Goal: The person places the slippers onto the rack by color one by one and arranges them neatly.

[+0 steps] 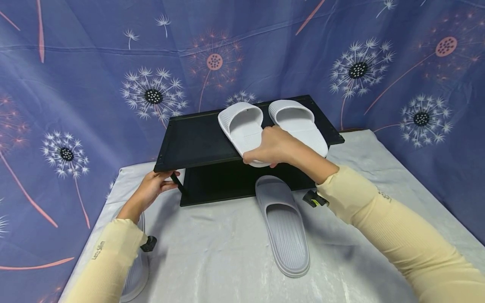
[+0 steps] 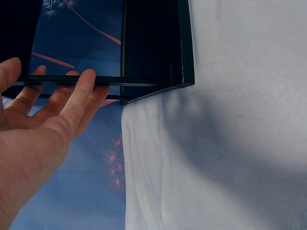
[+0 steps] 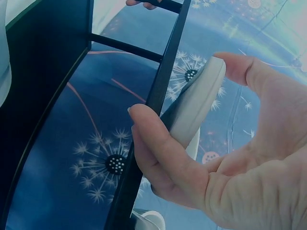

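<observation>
A black two-tier shoe rack stands on a cloth-covered surface. My left hand grips its left end at the front corner, with fingers around the side bar in the left wrist view. On the top shelf, a white slipper lies toe to the back. Its heel is pinched in my right hand, thumb on one side and fingers on the other. The heel edge sits at the shelf's front edge. Beside it lies a second white slipper, partly hidden by the right hand and wrist.
A grey slipper lies on the pale cloth before the rack, its toe close to the lower shelf. Another grey slipper is partly covered by the left forearm. A blue dandelion-print curtain hangs behind.
</observation>
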{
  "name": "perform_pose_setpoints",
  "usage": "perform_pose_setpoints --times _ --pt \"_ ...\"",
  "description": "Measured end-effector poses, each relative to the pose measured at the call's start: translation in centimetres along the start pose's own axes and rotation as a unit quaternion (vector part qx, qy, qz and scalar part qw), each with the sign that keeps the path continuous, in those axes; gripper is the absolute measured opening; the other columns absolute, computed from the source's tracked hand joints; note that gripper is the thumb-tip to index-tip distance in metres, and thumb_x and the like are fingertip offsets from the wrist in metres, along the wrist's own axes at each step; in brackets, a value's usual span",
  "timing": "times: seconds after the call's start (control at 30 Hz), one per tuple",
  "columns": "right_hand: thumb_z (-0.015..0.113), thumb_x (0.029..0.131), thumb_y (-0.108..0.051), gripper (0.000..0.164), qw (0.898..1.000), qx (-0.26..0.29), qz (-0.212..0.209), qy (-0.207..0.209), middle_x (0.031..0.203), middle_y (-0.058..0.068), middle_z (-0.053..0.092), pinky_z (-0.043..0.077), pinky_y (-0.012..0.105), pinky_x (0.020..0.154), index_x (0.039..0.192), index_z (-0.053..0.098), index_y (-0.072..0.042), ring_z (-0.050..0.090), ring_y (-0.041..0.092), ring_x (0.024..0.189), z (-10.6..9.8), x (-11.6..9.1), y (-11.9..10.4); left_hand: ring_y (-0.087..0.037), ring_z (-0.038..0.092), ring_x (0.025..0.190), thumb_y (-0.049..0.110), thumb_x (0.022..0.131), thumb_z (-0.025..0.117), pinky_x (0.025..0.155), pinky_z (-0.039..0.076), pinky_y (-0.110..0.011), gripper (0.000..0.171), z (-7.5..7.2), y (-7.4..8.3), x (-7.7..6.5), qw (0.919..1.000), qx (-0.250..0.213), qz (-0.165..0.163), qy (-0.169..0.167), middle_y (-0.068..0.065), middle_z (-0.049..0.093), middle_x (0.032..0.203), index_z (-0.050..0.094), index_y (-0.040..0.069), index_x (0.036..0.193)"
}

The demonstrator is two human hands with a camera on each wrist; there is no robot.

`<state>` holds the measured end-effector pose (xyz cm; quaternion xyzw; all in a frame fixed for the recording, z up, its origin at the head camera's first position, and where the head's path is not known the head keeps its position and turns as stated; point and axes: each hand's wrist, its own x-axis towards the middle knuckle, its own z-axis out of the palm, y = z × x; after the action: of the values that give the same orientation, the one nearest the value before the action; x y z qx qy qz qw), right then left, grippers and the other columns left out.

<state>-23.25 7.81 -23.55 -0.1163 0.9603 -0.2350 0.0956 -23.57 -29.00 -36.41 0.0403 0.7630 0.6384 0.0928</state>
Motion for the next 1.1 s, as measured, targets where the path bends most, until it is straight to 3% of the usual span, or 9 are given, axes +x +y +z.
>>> perform_pose_setpoints --times 0.27,0.57,0.77,1.0,1.1 --pt "0.069 0.067 -0.051 0.047 1.0 -0.027 0.007 0.001 0.096 0.013 0.053 0.05 0.031 0.063 0.077 0.063 -0.006 0.066 0.018 0.054 0.0 0.0 -0.3 -0.019 0.064 0.097 0.025 0.103 0.047 0.092 0.052 -0.032 0.023 0.0 0.0 0.0 1.0 0.0 -0.006 0.001 -0.01 0.053 0.117 0.054 0.011 0.12" --pt "0.068 0.069 -0.052 0.047 0.999 -0.052 0.002 -0.007 0.101 0.016 0.054 0.05 0.032 0.065 0.078 0.064 -0.006 0.066 0.02 0.056 0.2 0.2 -0.5 -0.019 0.064 0.098 0.026 0.103 0.046 0.092 0.052 -0.032 0.033 0.0 0.1 0.0 0.9999 0.008 -0.009 -0.002 -0.013 0.051 0.12 0.049 0.003 0.127" --pt "0.065 0.072 -0.055 0.049 0.996 -0.089 0.003 -0.012 0.114 0.025 0.047 0.049 0.031 0.064 0.077 0.063 -0.006 0.066 0.022 0.059 0.4 0.4 -0.8 -0.018 0.064 0.098 0.027 0.103 0.046 0.093 0.051 -0.032 0.027 0.0 0.1 -0.1 0.9999 0.011 -0.01 -0.003 -0.012 0.052 0.12 0.052 0.01 0.124" --pt "0.064 0.074 -0.058 0.052 0.993 -0.114 0.02 -0.018 0.112 0.022 0.045 0.049 0.032 0.059 0.08 0.063 -0.007 0.064 0.021 0.06 0.7 0.3 -1.1 -0.018 0.064 0.097 0.027 0.103 0.047 0.094 0.051 -0.034 0.02 0.0 0.2 -0.1 0.9999 0.006 -0.01 -0.001 -0.011 0.052 0.119 0.055 0.017 0.117" --pt "0.063 0.074 -0.06 0.053 0.991 -0.128 0.022 -0.015 0.113 0.022 0.045 0.049 0.034 0.06 0.084 0.063 -0.007 0.062 0.024 0.068 0.8 0.3 -1.2 -0.019 0.063 0.097 0.028 0.103 0.047 0.094 0.051 -0.034 0.022 0.0 0.1 -0.1 0.9999 0.008 -0.012 -0.001 -0.011 0.052 0.119 0.054 0.016 0.119"
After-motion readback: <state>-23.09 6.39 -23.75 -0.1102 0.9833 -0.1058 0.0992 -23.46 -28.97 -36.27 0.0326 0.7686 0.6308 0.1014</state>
